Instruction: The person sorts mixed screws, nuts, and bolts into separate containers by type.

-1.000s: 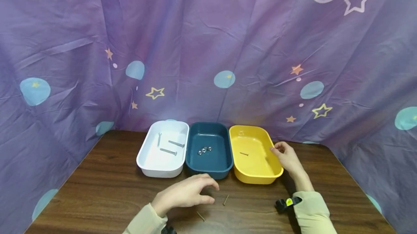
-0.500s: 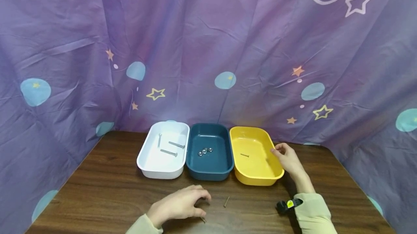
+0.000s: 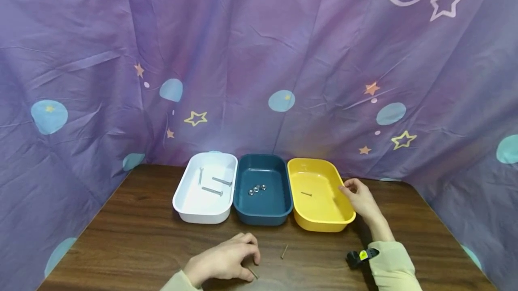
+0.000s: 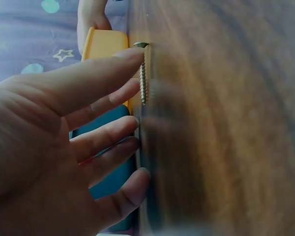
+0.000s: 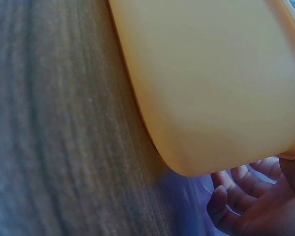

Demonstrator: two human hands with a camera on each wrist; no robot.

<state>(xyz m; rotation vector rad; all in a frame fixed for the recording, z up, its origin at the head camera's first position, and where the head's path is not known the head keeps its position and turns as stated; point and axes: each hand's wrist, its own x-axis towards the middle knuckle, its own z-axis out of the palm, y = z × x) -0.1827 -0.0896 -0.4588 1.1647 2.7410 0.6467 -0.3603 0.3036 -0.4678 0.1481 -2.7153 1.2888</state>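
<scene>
My left hand (image 3: 226,257) is low over the table, thumb and fingertips bent around a brass-coloured screw (image 3: 253,273) with a gap between them. In the left wrist view that screw (image 4: 143,78) shows its thread and flat head, the thumb tip right at the head. A second screw (image 3: 284,251) lies on the table to the right. At the right side of the yellow tray (image 3: 323,212), my right hand (image 3: 363,203) holds the rim. In the right wrist view the other fingers (image 5: 236,191) are loosely bent beside the tray's outer wall. One small screw (image 3: 306,194) lies inside this tray.
Left of the yellow tray stand a dark blue tray (image 3: 263,210) with several nuts (image 3: 256,189) and a white tray (image 3: 190,201) with three long bolts (image 3: 212,191). All three stand side by side on the wooden table (image 3: 121,237), before a purple curtain (image 3: 243,70).
My left hand has moved down and toward the near screw, its fingers bending in around it. My right hand has stayed at the yellow tray's rim. The head view has shifted slightly.
</scene>
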